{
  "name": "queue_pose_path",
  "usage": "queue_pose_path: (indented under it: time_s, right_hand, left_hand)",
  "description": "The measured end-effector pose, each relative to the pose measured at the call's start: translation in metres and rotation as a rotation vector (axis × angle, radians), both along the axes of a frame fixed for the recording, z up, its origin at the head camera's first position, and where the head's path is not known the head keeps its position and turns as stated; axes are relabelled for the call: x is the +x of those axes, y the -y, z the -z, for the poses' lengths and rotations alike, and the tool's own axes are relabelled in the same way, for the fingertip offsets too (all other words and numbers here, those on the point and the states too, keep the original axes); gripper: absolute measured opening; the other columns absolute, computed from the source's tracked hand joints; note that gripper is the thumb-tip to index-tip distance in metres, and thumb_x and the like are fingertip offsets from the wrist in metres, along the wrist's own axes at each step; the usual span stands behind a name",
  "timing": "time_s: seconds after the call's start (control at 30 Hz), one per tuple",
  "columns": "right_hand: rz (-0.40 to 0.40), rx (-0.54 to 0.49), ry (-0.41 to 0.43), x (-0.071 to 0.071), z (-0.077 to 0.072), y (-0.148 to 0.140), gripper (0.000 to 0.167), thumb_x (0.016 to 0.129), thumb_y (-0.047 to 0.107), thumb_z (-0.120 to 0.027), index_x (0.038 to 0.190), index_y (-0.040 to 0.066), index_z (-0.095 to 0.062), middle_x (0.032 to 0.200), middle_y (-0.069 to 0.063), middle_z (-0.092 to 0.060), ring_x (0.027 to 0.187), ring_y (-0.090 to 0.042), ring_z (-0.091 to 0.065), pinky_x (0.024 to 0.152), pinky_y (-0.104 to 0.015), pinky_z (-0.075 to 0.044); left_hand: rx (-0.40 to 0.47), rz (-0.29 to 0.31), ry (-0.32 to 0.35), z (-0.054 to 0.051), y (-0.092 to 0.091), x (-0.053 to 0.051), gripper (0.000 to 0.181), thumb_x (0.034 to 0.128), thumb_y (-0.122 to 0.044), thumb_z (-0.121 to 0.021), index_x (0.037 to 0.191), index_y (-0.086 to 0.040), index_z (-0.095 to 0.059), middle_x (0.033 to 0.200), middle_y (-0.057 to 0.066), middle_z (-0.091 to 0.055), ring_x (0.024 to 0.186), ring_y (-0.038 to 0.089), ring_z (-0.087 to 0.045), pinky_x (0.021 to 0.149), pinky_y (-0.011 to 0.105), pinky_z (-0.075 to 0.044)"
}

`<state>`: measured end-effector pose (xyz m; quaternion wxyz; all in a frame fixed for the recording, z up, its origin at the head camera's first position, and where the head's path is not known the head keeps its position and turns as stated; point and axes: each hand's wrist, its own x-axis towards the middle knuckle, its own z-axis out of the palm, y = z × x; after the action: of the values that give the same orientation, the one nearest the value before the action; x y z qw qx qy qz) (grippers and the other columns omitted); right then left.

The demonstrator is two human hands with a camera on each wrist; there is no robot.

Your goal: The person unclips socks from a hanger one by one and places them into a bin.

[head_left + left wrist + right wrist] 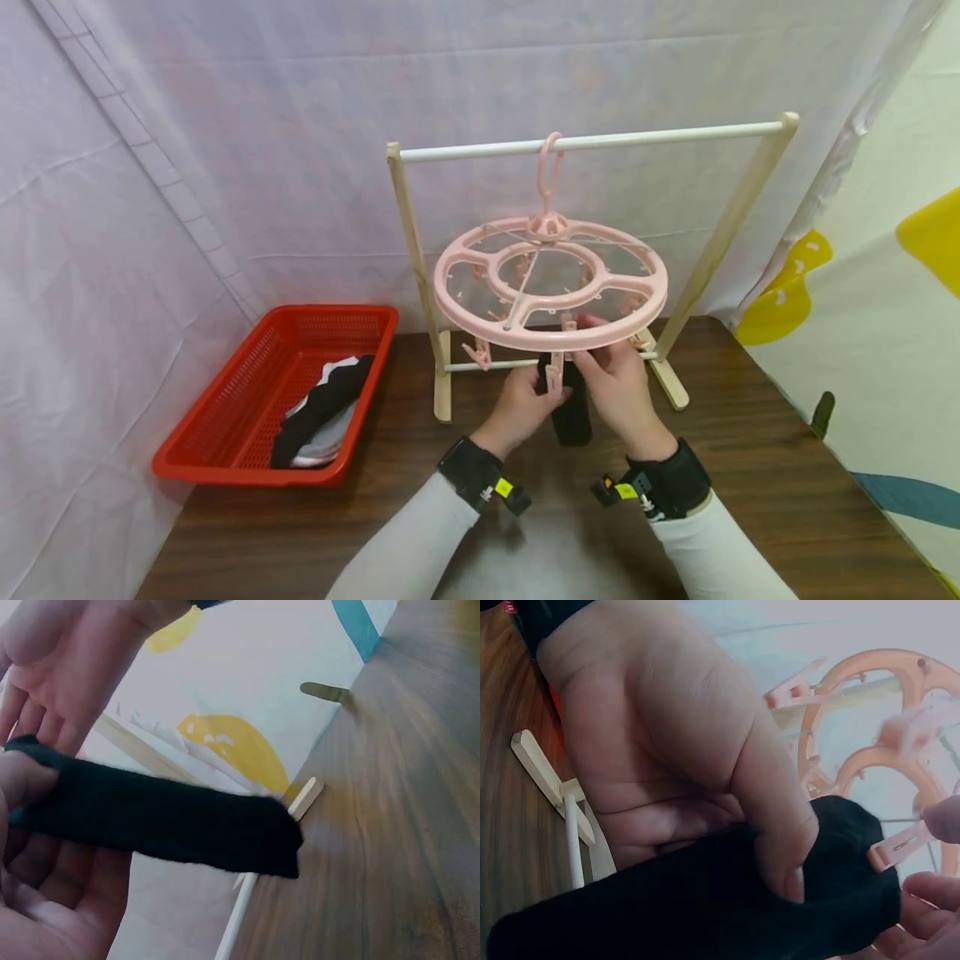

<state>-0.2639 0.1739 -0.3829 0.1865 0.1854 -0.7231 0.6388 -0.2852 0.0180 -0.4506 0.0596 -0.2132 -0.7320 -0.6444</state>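
A black sock point(573, 417) hangs below the rim of a pink round clip hanger point(450, 292). My left hand point(521, 408) pinches the sock's upper part; its thumb presses on the fabric in the right wrist view, where the left hand point(660, 727) fills much of the frame. My right hand point(618, 387) is at the sock's upper end, under the hanger's front rim. Its thumb and fingers, at the right wrist view's edge, pinch a pink clothespin point(896, 846) whose tip meets the sock's edge. In the left wrist view the sock point(172, 817) extends from the left thumb.
The hanger hooks over the white bar point(660, 137) of a wooden-legged rack. More clothespins point(477, 354) dangle from it. To the left, a red basket point(217, 417) holds black, grey and white fabric items point(322, 412). All stand on a brown wooden table point(750, 467).
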Motion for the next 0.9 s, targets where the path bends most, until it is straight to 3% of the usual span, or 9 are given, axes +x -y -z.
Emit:
queue_pose_path:
  time_s: [0.1, 0.23, 0.33, 0.43, 0.5, 0.63, 0.73, 0.9]
  right_hand:
    - [0.002, 0.041, -0.002, -0.0023, 0.0002, -0.0009, 0.041, 0.104, 0.005, -0.063, 0.144, -0.005, -0.059, 0.142, -0.025, -0.064, 0.119, 0.003, -0.062, 0.101, -0.011, -0.050]
    - [0.027, 0.086, 0.010, -0.0036, -0.0009, -0.0015, 0.036, 0.105, 0.012, -0.064, 0.138, -0.004, -0.064, 0.133, -0.024, -0.069, 0.114, 0.000, -0.062, 0.097, -0.010, -0.048]
    - [0.019, 0.076, 0.008, -0.0040, -0.0010, -0.0011, 0.032, 0.106, 0.013, -0.064, 0.130, -0.008, -0.068, 0.124, -0.027, -0.073, 0.108, 0.000, -0.066, 0.093, -0.011, -0.051]
    - [0.012, 0.060, -0.001, -0.0047, -0.0003, -0.0012, 0.028, 0.105, 0.010, -0.065, 0.124, -0.009, -0.070, 0.118, -0.028, -0.075, 0.104, 0.002, -0.067, 0.091, -0.012, -0.053]
    - [0.011, 0.059, -0.001, -0.0047, -0.0003, -0.0017, 0.026, 0.104, 0.008, -0.066, 0.122, -0.010, -0.071, 0.115, -0.029, -0.075, 0.101, 0.003, -0.068, 0.090, -0.012, -0.053]
    - [0.006, 0.043, 0.009, -0.0040, -0.0007, -0.0022, 0.026, 0.102, 0.005, -0.067, 0.122, -0.012, -0.070, 0.114, -0.032, -0.074, 0.100, 0.003, -0.068, 0.090, -0.013, -0.053]
    - [0.003, 0.025, 0.016, -0.0032, -0.0011, -0.0025, 0.026, 0.101, 0.003, -0.067, 0.122, -0.012, -0.069, 0.115, -0.033, -0.074, 0.102, 0.000, -0.070, 0.092, -0.013, -0.054]
    - [0.019, 0.025, 0.017, -0.0021, -0.0030, -0.0036, 0.026, 0.098, 0.002, -0.070, 0.120, -0.012, -0.071, 0.117, -0.032, -0.073, 0.102, 0.001, -0.069, 0.092, -0.013, -0.053]
  left_hand:
    - [-0.006, 0.068, 0.008, -0.0013, 0.0014, 0.0002, 0.019, 0.0935, -0.009, -0.073, 0.106, 0.006, -0.073, 0.097, 0.006, -0.074, 0.091, 0.001, -0.063, 0.085, 0.020, -0.054]
    - [-0.032, 0.125, 0.026, -0.0021, 0.0019, 0.0004, 0.026, 0.0912, -0.004, -0.075, 0.114, 0.008, -0.072, 0.101, 0.016, -0.076, 0.095, 0.002, -0.063, 0.090, 0.020, -0.053]
    - [-0.013, 0.175, 0.039, -0.0020, 0.0014, 0.0009, 0.042, 0.0912, 0.000, -0.073, 0.132, 0.009, -0.064, 0.120, 0.029, -0.073, 0.112, 0.020, -0.067, 0.102, 0.029, -0.054]
    - [-0.012, 0.187, 0.026, -0.0031, 0.0013, 0.0016, 0.049, 0.0916, -0.001, -0.073, 0.138, 0.008, -0.061, 0.127, 0.030, -0.070, 0.120, 0.031, -0.063, 0.105, 0.031, -0.052]
    - [-0.024, 0.186, 0.021, -0.0043, 0.0019, 0.0022, 0.045, 0.0922, -0.003, -0.073, 0.133, 0.010, -0.062, 0.116, 0.028, -0.072, 0.112, 0.027, -0.064, 0.099, 0.026, -0.053]
    - [-0.056, 0.157, 0.009, -0.0042, 0.0024, 0.0018, 0.035, 0.0916, -0.005, -0.074, 0.122, 0.011, -0.067, 0.098, 0.011, -0.070, 0.099, 0.007, -0.060, 0.089, 0.018, -0.050]
    - [-0.060, 0.164, 0.010, -0.0030, 0.0029, 0.0011, 0.033, 0.0916, -0.003, -0.074, 0.121, 0.011, -0.068, 0.097, 0.005, -0.068, 0.098, 0.003, -0.059, 0.089, 0.017, -0.049]
    - [-0.058, 0.188, -0.011, -0.0041, 0.0037, 0.0010, 0.030, 0.0965, -0.008, -0.072, 0.120, 0.008, -0.065, 0.099, 0.007, -0.068, 0.096, 0.003, -0.060, 0.087, 0.020, -0.052]
